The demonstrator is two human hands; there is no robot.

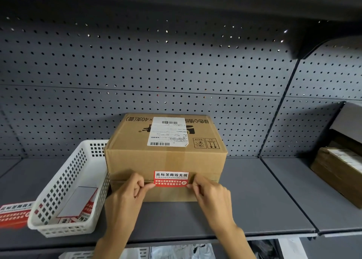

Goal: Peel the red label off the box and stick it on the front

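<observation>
A brown cardboard box stands on the grey shelf, a white shipping label on its top. A red and white label lies across the seam on the box's front face. My left hand pinches the label's left edge between thumb and fingertips. My right hand pinches its right edge the same way. The label looks flat against the cardboard; whether its bottom strip is stuck down I cannot tell.
A white perforated basket holding label sheets sits left of the box, touching it. More red labels lie at the far left. Other cardboard boxes stand on the shelf at the right. A pegboard wall backs the shelf.
</observation>
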